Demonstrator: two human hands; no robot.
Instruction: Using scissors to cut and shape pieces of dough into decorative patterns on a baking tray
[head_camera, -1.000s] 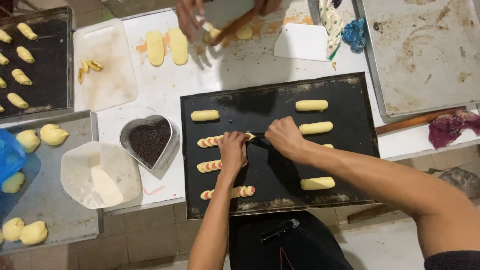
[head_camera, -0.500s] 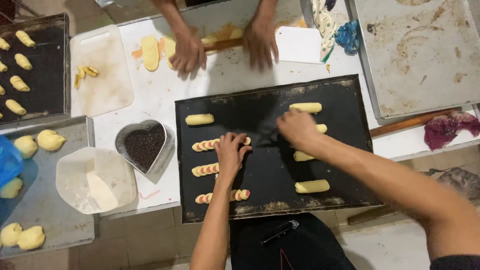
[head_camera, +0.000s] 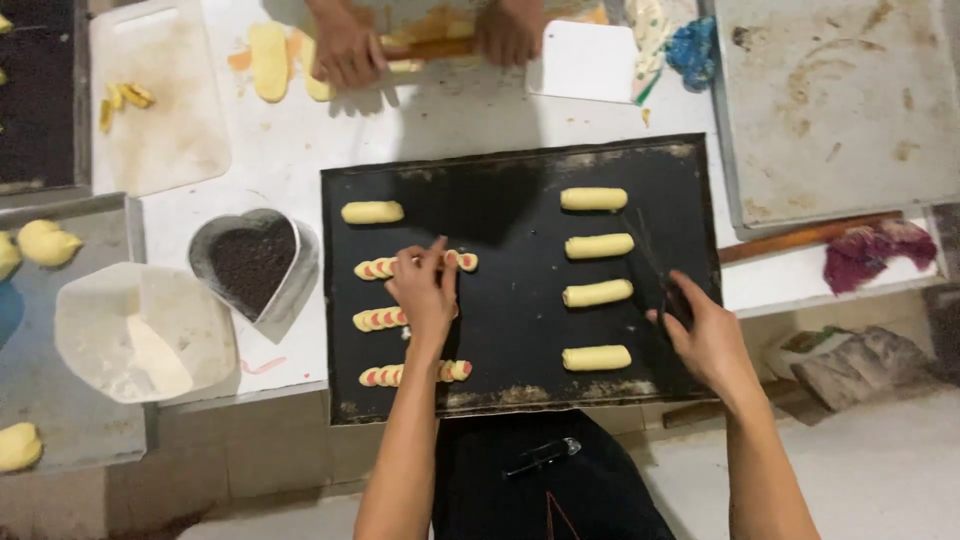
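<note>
Two big trays dominate: a pale, stained metal sheet (head_camera: 840, 100) top right, flat & scuffed, and the black baking tray (head_camera: 520, 160) in the centre, rectangular, matte, greasy-looking at the edges. Left of it sit a white floppy bag of flour (head_camera: 140, 330), a shiny heart-shaped tin (head_camera: 255, 262) filled w/ dark sprinkles, and a white cutting board (head_camera: 160, 100) w/ small yellow scraps. Across the table another person's hands (head_camera: 350, 50) press a wooden rolling pin (head_camera: 440, 48) over yellow dough. On the black tray, right col., four plain dough logs (head_camera: 597, 246), smooth, pale yellow, rounded ends; left col., one plain log on top and three sliced rolls (head_camera: 380, 319) showing pink-and-yellow rounds. Left hand (head_camera: 425, 295) lies open, fingers spread, on the sliced rolls approx. mid-tray, touching the 2nd and 3rd rows. Right hand (head_camera: 705, 335) is at the tray's right edge, curled round a dark thin tool (head_camera: 665, 285), prob. a blade; can't make out exactly what it is. Judgement: dough looks soft, light, a bit tacky, easily dented; slices would splay if pinched, so best steadied lightly from above or lifted from underneath along the full length.
</note>
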